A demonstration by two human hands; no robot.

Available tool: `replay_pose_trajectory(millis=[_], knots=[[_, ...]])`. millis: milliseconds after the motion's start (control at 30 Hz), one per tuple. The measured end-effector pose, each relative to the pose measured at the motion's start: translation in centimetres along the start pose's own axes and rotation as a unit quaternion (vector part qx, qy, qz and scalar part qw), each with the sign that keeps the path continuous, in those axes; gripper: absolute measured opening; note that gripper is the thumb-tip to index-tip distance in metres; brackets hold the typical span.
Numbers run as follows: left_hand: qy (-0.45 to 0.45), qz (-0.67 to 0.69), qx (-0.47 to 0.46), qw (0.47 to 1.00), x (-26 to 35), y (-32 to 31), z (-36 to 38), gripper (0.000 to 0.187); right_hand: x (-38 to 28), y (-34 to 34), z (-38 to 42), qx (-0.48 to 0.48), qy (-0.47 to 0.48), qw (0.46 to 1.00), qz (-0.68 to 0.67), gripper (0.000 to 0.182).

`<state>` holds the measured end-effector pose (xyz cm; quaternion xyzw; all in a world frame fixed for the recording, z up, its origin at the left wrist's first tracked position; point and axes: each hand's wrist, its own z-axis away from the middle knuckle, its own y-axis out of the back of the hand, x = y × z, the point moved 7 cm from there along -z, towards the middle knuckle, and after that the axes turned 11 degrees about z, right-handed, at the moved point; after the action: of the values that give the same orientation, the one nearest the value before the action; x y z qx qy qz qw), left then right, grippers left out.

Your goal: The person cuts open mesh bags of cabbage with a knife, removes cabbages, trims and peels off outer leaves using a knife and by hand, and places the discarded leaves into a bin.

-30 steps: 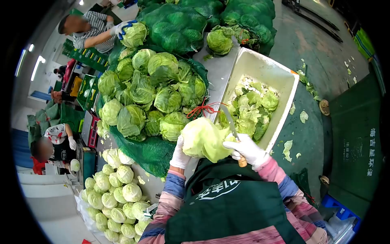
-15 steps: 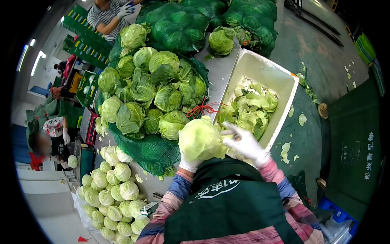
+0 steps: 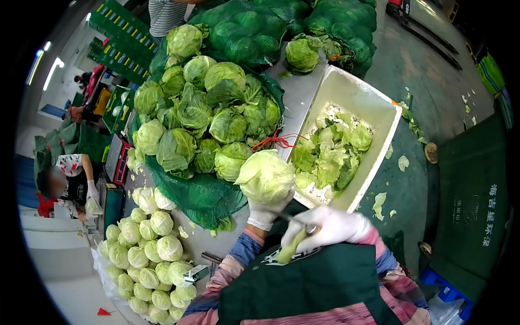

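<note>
since a leaf (image 3: 292, 248) came off, our left hand (image 3: 265, 213) cups a barer cabbage (image 3: 266, 176), right hand (image 3: 331, 225) clutching leaf and knife (image 3: 311, 229)

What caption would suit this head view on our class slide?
Gloved left hand holding a cabbage, right hand with knife and leaf, near a box of leaves.

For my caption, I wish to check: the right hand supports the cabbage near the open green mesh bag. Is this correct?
No: the head view shows the left hand, not the right hand, supporting the cabbage near the open green mesh bag.
</note>
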<state>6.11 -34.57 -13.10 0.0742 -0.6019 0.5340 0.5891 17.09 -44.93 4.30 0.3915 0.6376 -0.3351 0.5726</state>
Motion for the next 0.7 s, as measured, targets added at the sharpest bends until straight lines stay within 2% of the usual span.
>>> replay_pose_trajectory(millis=[33, 67, 100, 133, 200, 233, 267, 300, 333, 367, 400, 433, 467, 533, 567, 600, 633, 667, 700], knots=[[0.011, 0.002, -0.010, 1.000, 0.3, -0.1, -0.1, 0.071, 2.1, 1.7, 1.0, 0.050, -0.100, 0.994, -0.001, 0.036], [-0.038, -0.183, -0.008, 0.982, 1.2, -0.4, 0.0, 0.071, 3.5, 3.8, 1.1, 0.182, -0.111, 0.977, 0.029, 0.039], [-0.085, -0.362, 0.012, 0.928, 2.2, -1.0, 0.1, 0.070, 4.9, 5.8, 1.7, 0.310, -0.126, 0.940, 0.061, 0.041], [-0.090, -0.319, 0.014, 0.944, 2.4, -1.3, 0.0, 0.071, 5.8, 6.9, 2.4, 0.405, -0.189, 0.890, 0.093, 0.043], [-0.099, -0.230, 0.017, 0.968, 2.7, -1.8, -0.2, 0.071, 6.8, 6.2, 0.6, 0.411, -0.176, 0.893, 0.049, 0.044], [-0.141, -0.267, 0.013, 0.953, 4.0, -3.1, 0.2, 0.070, 7.4, 5.7, -0.3, 0.413, -0.163, 0.896, 0.006, 0.045], [-0.185, -0.303, 0.009, 0.935, 4.9, -4.0, 0.4, 0.070, 6.6, 5.6, -0.6, 0.436, -0.122, 0.877, 0.163, 0.037], [-0.107, -0.018, -0.019, 0.994, 4.2, -3.2, 0.1, 0.070, 8.1, 5.4, -1.1, 0.462, -0.135, 0.872, 0.090, 0.031], [-0.035, 0.275, -0.004, 0.961, 3.4, -2.5, -0.1, 0.070, 9.3, 5.1, -1.2, 0.485, -0.148, 0.862, 0.016, 0.025], [-0.018, 0.304, 0.001, 0.953, 3.6, -2.1, -0.3, 0.073, 9.6, 5.3, -1.0, 0.488, -0.148, 0.860, 0.015, 0.025], [0.000, 0.332, 0.006, 0.943, 3.7, -1.9, -0.4, 0.076, 10.4, 5.0, -1.2, 0.454, -0.177, 0.869, -0.081, 0.021], [-0.018, 0.303, 0.014, 0.953, 3.7, -1.1, -0.6, 0.075, 11.0, 4.5, -1.5, 0.415, -0.204, 0.869, -0.175, 0.018], [-0.016, 0.302, 0.011, 0.953, 3.8, -0.8, -0.8, 0.075, 10.4, 4.7, -1.4, 0.418, -0.202, 0.868, -0.175, 0.018], [-0.023, 0.258, 0.019, 0.966, 3.7, -0.4, -0.7, 0.074, 6.7, 4.1, -1.6, 0.363, -0.186, 0.895, -0.178, 0.014], [-0.027, 0.242, 0.020, 0.970, 3.5, -0.4, -0.5, 0.074, 4.0, 3.8, -1.5, 0.311, -0.130, 0.917, -0.214, 0.014], [-0.032, 0.225, 0.020, 0.974, 3.4, -0.4, -0.3, 0.073, 0.6, 3.9, -0.5, 0.235, -0.132, 0.941, -0.205, 0.013], [-0.063, -0.056, 0.019, 0.996, 2.6, 0.7, -0.1, 0.070, 0.1, 4.4, 0.7, 0.184, -0.002, 0.965, -0.185, 0.012], [-0.066, -0.152, 0.012, 0.986, 2.7, 0.6, 0.1, 0.069, 0.6, 6.1, 2.6, 0.226, -0.034, 0.952, -0.205, 0.014], [-0.047, -0.176, -0.006, 0.983, 2.7, -0.1, 0.2, 0.069, 1.1, 7.8, 4.5, 0.268, -0.064, 0.935, -0.225, 0.015]])
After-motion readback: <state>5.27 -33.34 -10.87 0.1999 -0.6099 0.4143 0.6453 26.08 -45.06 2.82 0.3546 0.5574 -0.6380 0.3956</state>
